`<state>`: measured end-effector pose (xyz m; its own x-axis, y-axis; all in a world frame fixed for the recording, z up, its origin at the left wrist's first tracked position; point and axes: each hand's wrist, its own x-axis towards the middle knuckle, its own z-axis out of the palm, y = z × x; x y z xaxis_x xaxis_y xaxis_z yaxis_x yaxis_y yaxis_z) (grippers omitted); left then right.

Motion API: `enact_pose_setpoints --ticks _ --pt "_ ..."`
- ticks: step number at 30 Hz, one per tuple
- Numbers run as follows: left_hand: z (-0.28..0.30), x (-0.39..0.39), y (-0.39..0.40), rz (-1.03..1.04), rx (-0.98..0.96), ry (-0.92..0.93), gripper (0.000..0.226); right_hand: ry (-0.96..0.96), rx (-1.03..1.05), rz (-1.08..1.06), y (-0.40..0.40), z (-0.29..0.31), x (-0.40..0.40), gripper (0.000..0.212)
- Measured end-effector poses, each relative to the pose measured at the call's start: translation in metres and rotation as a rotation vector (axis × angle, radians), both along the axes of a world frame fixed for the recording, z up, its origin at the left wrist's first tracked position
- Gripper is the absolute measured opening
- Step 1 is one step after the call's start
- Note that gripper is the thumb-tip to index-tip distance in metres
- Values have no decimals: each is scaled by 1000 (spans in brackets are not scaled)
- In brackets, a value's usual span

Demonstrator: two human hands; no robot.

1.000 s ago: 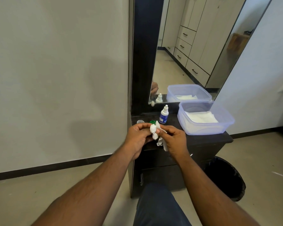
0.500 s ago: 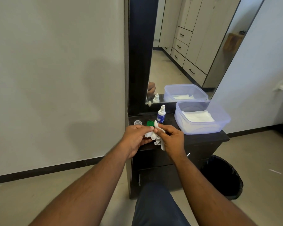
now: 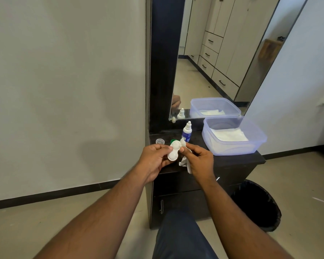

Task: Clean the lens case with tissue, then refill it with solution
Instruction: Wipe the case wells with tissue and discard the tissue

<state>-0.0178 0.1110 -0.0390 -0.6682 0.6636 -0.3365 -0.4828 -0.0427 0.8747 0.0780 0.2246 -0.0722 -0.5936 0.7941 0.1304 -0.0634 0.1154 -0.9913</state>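
The white lens case (image 3: 173,151) is pinched at its left edge by the fingers of the left hand (image 3: 153,161), with both open wells turned up toward the camera. A crumpled tissue (image 3: 184,161) is clenched in the right hand (image 3: 199,161), whose thumb rests against the case's right side. Half a second ago the tissue was pressed over the case and hid most of it; now it has been drawn aside and the two wells are exposed. Whether the wells are dry cannot be made out. Much of the tissue is hidden in the palm. A green cap (image 3: 173,141) is partly covered behind the case, beside a clear cap (image 3: 160,141). The solution bottle (image 3: 187,132) stands upright on the dark cabinet top (image 3: 238,157), just beyond the hands, near a plastic tub (image 3: 236,146) holding folded tissues.
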Motion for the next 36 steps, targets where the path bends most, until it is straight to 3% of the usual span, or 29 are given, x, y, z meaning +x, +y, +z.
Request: enact_pose_setpoints --ticks 8,22,26,31,36 --pt "1 0 5 -26 -69 54 15 38 156 -2 -2 2 5 27" --pt "-5 4 2 -182 -154 319 4 -237 688 206 18 14 11 26" --pt "-4 2 2 -216 -179 326 5 -294 571 334 24 19 3 28" --pt "-5 0 0 -136 -139 263 7 -147 240 264 29 14 1 36" --pt "-2 1 2 -181 -165 272 8 -230 277 396 27 18 -1 37"
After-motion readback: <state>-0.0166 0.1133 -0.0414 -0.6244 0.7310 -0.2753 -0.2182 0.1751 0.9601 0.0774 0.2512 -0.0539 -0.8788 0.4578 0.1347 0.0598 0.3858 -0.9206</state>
